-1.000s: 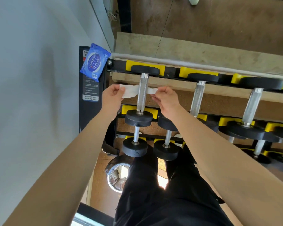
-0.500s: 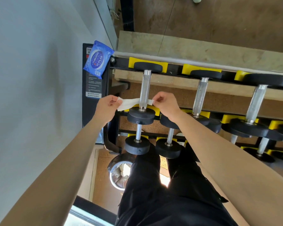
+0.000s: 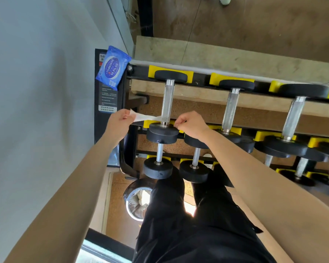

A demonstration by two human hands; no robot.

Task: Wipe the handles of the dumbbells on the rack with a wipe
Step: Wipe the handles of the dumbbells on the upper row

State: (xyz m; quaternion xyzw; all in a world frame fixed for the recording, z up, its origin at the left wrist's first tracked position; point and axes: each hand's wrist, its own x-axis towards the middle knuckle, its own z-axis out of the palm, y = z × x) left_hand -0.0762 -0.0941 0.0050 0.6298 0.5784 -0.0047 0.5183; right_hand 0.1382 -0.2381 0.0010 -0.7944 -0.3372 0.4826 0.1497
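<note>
Near the middle of the frame the left hand (image 3: 120,121) and the right hand (image 3: 191,125) each pinch one end of a white wipe (image 3: 145,117) between thumb and curled fingers. The wipe is stretched across the lowest part of the knurled handle (image 3: 167,100) of the leftmost dumbbell (image 3: 162,134) on the top row of the rack (image 3: 201,80), just above its near black weight. A blue pack of wipes (image 3: 112,67) sits at the upper left, at the rack's corner, and a round bin (image 3: 136,204) stands on the floor lower down
</note>
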